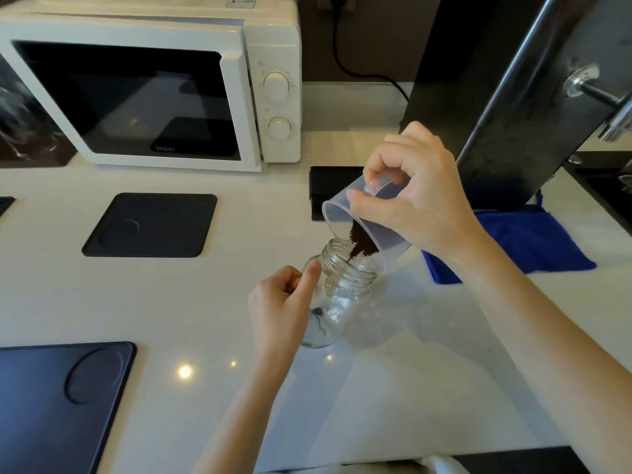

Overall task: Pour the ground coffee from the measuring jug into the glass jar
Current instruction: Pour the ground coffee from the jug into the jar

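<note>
Ground coffee [362, 242] is tipped from the measuring jug [355, 220], clasped in the right hand's [413, 196] grip at frame centre, into the glass jar [342, 289], which is clasped by the left hand [284, 302] on the table [393, 371].

One jug [345, 213], one jar [342, 295], three dark mats [150, 225], one microwave [150, 87].

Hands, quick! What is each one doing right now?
Left hand: closed around the clear glass jar, steadying it.
Right hand: closed on the translucent plastic measuring jug, tipping dark ground coffee into the jar.
</note>
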Demonstrator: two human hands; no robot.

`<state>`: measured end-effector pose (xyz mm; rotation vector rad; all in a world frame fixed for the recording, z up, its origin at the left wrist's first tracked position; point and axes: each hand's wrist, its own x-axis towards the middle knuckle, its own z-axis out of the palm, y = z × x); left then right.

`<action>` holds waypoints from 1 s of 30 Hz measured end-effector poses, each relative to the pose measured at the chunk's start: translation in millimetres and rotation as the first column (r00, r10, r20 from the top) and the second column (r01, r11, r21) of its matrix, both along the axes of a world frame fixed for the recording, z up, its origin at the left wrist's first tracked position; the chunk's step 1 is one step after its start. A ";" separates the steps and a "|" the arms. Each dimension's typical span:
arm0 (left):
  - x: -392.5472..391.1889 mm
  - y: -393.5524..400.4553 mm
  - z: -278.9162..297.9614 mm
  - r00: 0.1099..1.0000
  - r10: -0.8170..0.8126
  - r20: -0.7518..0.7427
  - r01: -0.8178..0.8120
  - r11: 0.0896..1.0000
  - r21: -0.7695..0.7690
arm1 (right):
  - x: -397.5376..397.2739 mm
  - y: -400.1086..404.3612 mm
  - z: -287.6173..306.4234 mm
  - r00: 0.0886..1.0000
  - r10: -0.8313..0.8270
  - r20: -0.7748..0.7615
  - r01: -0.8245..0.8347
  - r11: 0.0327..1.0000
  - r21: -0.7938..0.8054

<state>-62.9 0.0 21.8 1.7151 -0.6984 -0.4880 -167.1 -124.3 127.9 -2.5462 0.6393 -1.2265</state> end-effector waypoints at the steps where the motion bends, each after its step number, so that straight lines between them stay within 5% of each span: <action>1: -0.1 -0.3 0.2 1.000 0.000 0.004 0.000 1.000 -0.001 | 0.0 0.2 1.0 1.000 -0.002 -0.001 0.002 1.000 -0.002; 30: -2.0 3.6 -2.1 0.999 -0.008 0.035 0.009 1.000 -0.016 | 0.7 8.2 6.7 0.998 -0.011 -0.054 0.010 1.000 -0.020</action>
